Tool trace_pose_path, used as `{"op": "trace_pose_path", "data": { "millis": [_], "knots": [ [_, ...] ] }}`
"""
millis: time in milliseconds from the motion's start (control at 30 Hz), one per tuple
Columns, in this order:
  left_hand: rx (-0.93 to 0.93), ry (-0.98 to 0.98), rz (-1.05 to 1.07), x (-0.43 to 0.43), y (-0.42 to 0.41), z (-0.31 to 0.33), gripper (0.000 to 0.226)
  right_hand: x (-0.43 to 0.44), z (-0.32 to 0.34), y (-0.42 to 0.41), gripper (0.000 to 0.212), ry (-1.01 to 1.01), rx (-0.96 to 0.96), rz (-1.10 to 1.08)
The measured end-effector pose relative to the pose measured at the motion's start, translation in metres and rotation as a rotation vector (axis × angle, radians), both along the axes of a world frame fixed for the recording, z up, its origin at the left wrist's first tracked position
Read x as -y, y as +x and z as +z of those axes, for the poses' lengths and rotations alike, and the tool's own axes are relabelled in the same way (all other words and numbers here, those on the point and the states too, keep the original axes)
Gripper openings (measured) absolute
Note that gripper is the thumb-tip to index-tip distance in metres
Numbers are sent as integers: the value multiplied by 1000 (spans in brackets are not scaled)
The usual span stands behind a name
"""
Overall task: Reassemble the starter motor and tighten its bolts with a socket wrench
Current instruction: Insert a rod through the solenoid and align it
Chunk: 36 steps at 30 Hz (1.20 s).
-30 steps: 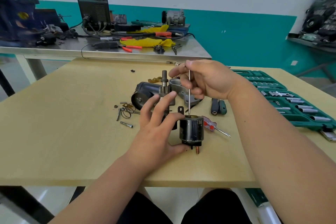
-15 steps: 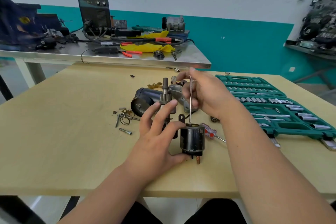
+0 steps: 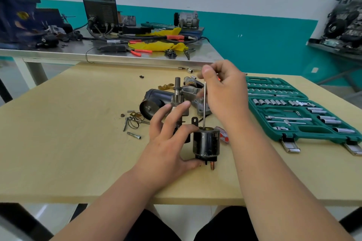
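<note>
Barely anything is shifting from half a second ago: the right hand (image 3: 227,96) is staying over the rod (image 3: 204,103), with only its thumb riding a little higher and its lower fingers blurring, probably from twirling. The left hand (image 3: 168,143) is keeping the same grip.

The cylinder (image 3: 205,143) is standing upright on the table (image 3: 68,143), at 6 o'clock from the heap of starter parts (image 3: 156,100). The rod's long axis is running straight up and down. Its lower end is dipping into the cylinder's open top near the rim at 11 o'clock, while its upper end is being pinched between the right thumb and fingers. That hand is hanging at 12 o'clock above the cylinder, wrist bent so the fingers point towards 9 o'clock, and it is the nearer hand to the rod.

From 9 o'clock, the left hand is clamping the cylinder between its thumb, low on the wall, and its index finger at the top edge. Its other fingers are fanning out towards 12 o'clock.

Seating the rod looks like the step in hand, and keeping it plumb is what matters. The socket case (image 3: 293,123) is lying open at 3 o'clock, on the right hand's side.
</note>
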<state>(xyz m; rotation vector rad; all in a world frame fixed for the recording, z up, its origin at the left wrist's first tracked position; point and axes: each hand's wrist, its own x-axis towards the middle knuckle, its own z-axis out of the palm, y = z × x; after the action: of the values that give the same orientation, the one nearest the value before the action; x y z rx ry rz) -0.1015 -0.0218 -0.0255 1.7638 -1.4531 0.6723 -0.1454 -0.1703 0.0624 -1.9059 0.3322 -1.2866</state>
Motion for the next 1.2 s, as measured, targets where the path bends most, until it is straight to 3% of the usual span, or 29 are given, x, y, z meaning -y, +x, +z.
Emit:
{"op": "trace_pose_path", "data": {
  "millis": [200, 267, 400, 500, 567, 633, 700, 733, 767, 867, 1000, 1067, 1200],
  "knots": [
    [-10, -1, 9, 1, 2, -3, 65, 17, 0, -3, 41, 607, -95, 882],
    [-9, -9, 6, 2, 2, -3, 64, 23, 3, -2, 41, 766, -130, 1120],
    [-3, -12, 2, 1, 2, -3, 61, 24, 3, -2, 29, 856, -161, 1164],
    [5, -3, 1, 1, 1, -3, 65, 21, 6, -2, 19, 870, -132, 998],
    [13, 3, 6, 1, 1, -2, 66, 15, 8, -3, 20, 792, -102, 767],
    [9, 9, 3, 0, 1, -2, 65, 6, 6, -5, 21, 480, -101, 327],
    [13, 8, 0, 0, 0, -3, 65, -1, 5, -6, 20, -42, -186, -218],
    [16, 6, -2, 0, 0, -3, 66, -4, 6, -5, 19, -216, -215, -360],
    [19, 1, -5, 0, 0, -4, 65, -4, 8, -5, 17, -264, -226, -367],
    [32, -21, -18, 1, 1, -5, 63, 6, 9, -4, 19, -4, -247, 73],
    [37, -25, -24, 2, 2, -2, 65, 25, 7, -8, 33, 632, -170, 860],
    [36, -19, -21, 1, 1, -1, 66, 33, 6, -8, 25, 697, -168, 992],
    [37, -9, -9, 1, -1, 1, 65, 33, 7, -4, 17, 748, -178, 942]
  ]
}}
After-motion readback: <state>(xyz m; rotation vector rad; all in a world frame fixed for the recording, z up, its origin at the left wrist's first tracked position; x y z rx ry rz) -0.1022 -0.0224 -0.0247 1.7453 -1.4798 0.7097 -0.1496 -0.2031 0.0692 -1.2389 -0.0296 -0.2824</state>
